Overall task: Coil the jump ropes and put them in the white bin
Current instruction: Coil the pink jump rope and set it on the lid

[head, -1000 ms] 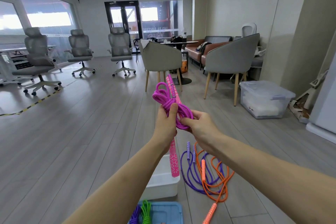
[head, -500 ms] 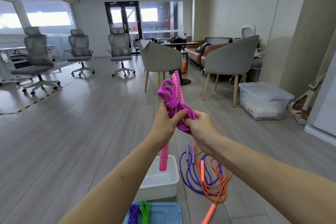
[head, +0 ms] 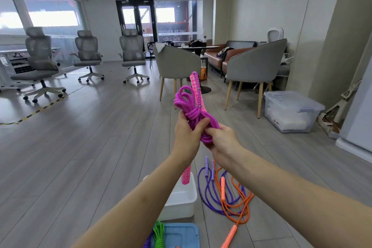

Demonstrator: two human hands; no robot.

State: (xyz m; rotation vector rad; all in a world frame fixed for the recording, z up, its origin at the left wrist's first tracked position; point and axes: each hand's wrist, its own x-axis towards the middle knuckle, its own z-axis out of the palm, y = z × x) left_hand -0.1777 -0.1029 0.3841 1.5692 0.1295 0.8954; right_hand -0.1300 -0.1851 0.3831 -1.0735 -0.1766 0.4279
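I hold a coiled magenta jump rope [head: 190, 106] in front of me at chest height. My left hand [head: 186, 134] grips the bundle around its middle, and my right hand [head: 222, 142] pinches the lower loops. One pink handle [head: 196, 88] sticks up above the coil; the other [head: 186, 175] hangs below my left hand over the white bin [head: 181, 200] on the floor. A purple jump rope [head: 207, 187] and an orange jump rope [head: 234, 203] lie loose and tangled together on the floor to the right of the bin.
A blue tray [head: 181, 234] with a green rope [head: 159, 233] and a purple rope sits at the bottom edge. Grey armchairs [head: 255, 66] and a clear lidded storage box [head: 289, 110] stand to the right; office chairs [head: 40, 60] stand far left on the wooden floor.
The coil and both hands shifted slightly right and down. The lower pink handle has been drawn up, so less of it hangs below my left hand.
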